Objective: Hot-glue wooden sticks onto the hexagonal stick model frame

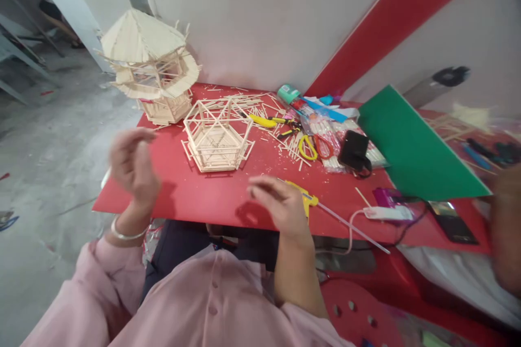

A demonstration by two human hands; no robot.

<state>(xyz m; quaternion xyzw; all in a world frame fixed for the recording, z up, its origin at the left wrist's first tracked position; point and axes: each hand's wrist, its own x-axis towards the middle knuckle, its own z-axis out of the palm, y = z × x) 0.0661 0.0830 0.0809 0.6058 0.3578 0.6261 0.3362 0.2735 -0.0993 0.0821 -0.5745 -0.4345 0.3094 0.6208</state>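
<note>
My left hand point(134, 165) is raised over the near left edge of the red table point(211, 195). It is blurred, and its fingertips are pinched together at the top. My right hand point(279, 203) hovers low over the front edge with its fingers pressed together. Whether either hand holds anything I cannot make out. A yellow glue gun point(303, 195) lies just behind the right hand, with a thin glue stick point(350, 225) trailing to the right. A hexagonal frame of wooden sticks point(215, 141) stands beyond both hands. A finished stick pavilion point(150, 65) stands at the far left corner.
Loose sticks point(244, 102), yellow cutters point(264, 120), scissors point(308, 147), packets of sticks point(331, 143) and a black pouch point(354, 153) lie at the back. A green board point(411, 146), a white power strip point(386, 212) and a phone point(451, 223) are to the right. Another person's arm point(507, 227) is at the right edge.
</note>
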